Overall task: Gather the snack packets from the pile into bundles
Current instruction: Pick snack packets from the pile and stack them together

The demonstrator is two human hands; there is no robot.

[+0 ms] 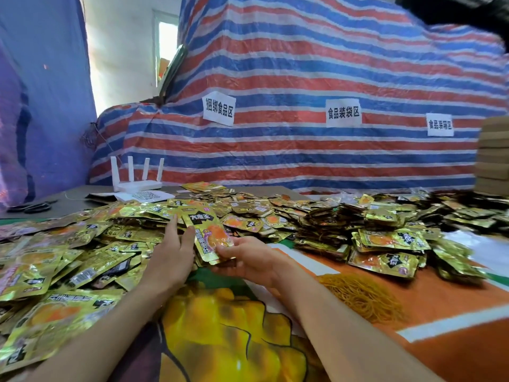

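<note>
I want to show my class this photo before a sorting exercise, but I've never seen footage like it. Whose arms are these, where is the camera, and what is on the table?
No machine here: a person wears a camera on the head, so you look forward and down along their own arms. The right hand grips a small stack of packets; the left hand, fingers straight, touches its edge. At left lies a heap of loose packets, at right stacked bundles, and near the right forearm a heap of rubber bands.
</note>
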